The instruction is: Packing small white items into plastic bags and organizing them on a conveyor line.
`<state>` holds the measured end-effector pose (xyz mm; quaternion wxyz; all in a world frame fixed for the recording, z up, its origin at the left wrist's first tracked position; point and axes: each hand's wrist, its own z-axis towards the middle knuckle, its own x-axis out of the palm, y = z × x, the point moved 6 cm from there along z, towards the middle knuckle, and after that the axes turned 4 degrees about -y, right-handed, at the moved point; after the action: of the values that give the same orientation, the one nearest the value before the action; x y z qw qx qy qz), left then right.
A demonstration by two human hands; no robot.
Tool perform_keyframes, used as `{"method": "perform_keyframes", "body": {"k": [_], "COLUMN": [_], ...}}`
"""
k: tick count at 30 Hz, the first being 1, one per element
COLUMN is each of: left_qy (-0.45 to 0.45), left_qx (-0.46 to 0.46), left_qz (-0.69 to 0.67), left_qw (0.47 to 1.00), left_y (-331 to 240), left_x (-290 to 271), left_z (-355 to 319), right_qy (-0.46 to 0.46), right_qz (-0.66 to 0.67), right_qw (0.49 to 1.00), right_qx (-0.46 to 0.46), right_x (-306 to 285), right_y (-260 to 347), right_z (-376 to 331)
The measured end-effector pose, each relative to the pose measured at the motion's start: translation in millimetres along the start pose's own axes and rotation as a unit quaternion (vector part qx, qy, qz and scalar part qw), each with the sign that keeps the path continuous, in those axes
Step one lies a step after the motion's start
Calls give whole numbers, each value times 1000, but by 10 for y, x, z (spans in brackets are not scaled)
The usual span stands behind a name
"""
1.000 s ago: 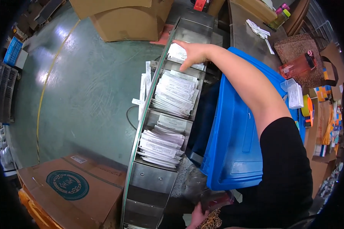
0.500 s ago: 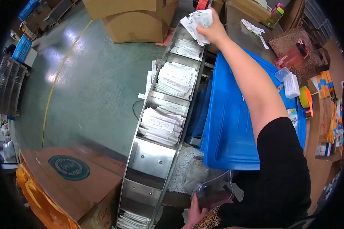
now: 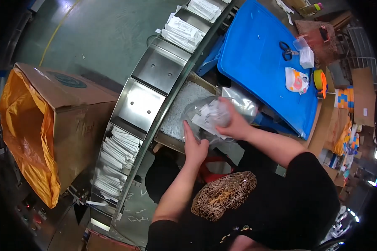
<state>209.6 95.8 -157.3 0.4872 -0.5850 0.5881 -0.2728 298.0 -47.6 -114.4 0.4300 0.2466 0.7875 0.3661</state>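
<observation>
The right hand (image 3: pixel 234 123) is closed around a small stack of white paper packets (image 3: pixel 211 117), pushing it into a clear crinkled plastic bag (image 3: pixel 222 111); the left hand (image 3: pixel 194 146), just below and to the left of the right one, grips the bag's lower edge with fingers curled, holding its mouth; the bag sits between both hands, over a shallow brown tray of small white pieces (image 3: pixel 182 106) that lies just beyond the left hand. Left of both hands runs a curved steel conveyor of shallow metal bins (image 3: pixel 148 90); some bins near the left forearm hold rows of white packets (image 3: pixel 113 161). Well left stands a brown cardboard box lined with an orange bag (image 3: pixel 42 125). Beyond the right hand lies a blue plastic lid (image 3: pixel 259 71) bearing black-handled scissors (image 3: pixel 287 48).
</observation>
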Motion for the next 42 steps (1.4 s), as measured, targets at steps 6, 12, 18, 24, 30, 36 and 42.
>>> {"method": "perform_keyframes", "body": {"k": [6,12,18,24,30,36,42], "left_qy": [93,98,106,124,194,208,247], "left_qx": [14,38,48,62,13,39,-131], "left_qz": [76,96,69,85,91,104,123], "left_qw": [993,990,991,987,977,972,952], "left_y": [-41,-13,-84,-15,87,569,687], "left_x": [285,220,205,134,281,369,356], "left_z": [-280,-277,-106,-147,-131,-132,29], "right_qy": [242,214,367,373,-277,-285,-260], "right_qz": [-328,-363,-392,-139,-293,-372,-355], "right_qw": [907,907,843,873,906,881,898], "right_qx": [103,19,8,-283,-129,-59,-9], "right_x": [1481,1811,1533,-415,-2496,-2568,-2699], "right_y": [-1377,-1589,-1340,1159,673,228,-27], "right_z": [441,558,489,1187,3315,4022,4460]}}
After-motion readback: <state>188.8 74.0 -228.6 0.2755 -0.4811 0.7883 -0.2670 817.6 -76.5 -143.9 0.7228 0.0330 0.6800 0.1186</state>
